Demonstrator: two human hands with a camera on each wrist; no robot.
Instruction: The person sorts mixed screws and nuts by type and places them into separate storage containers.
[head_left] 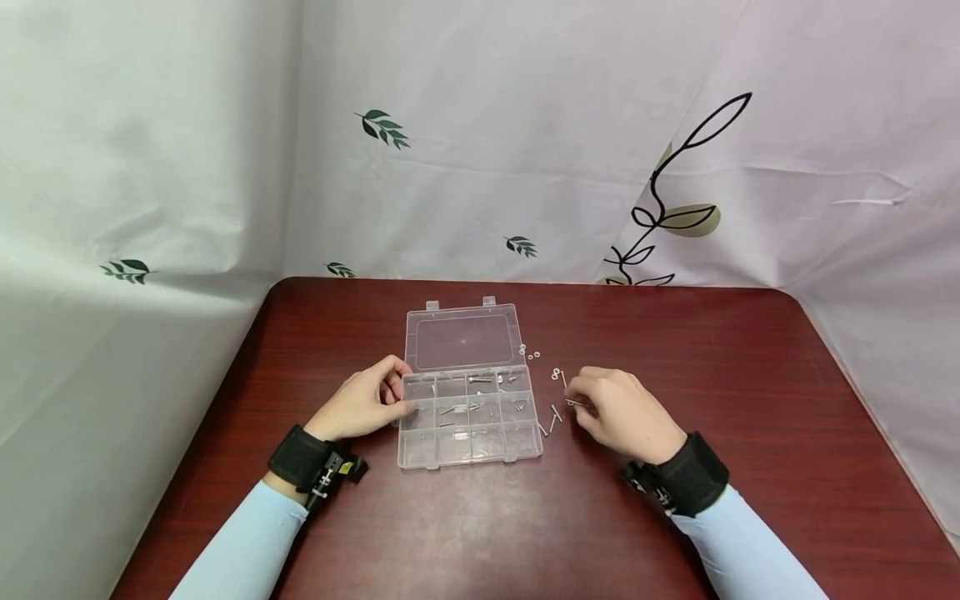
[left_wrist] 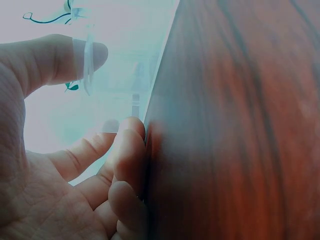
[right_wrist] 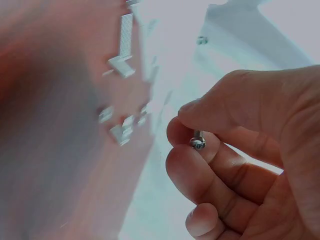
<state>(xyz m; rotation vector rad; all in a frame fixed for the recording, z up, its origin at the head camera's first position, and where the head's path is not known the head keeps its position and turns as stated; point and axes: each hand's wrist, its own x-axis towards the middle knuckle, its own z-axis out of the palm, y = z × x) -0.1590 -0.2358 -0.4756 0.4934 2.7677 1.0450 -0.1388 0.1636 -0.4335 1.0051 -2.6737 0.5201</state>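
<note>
A clear plastic compartment box (head_left: 467,415) lies open on the dark red table (head_left: 525,517), its lid (head_left: 462,337) folded back; several small metal parts sit in its cells. My left hand (head_left: 365,404) rests against the box's left wall, thumb (left_wrist: 60,57) on the rim and fingers (left_wrist: 127,145) curled beside it. My right hand (head_left: 621,410) is just right of the box, pinching a small silver screw (right_wrist: 198,141) between thumb and fingers. Loose screws (head_left: 553,414) and washers (head_left: 532,353) lie on the table between the box and that hand.
A white curtain printed with leaves (head_left: 384,127) hangs behind and around the table. Black wrist straps (head_left: 303,457) sit on both light blue sleeves. Bare table surface stretches to the front and far right.
</note>
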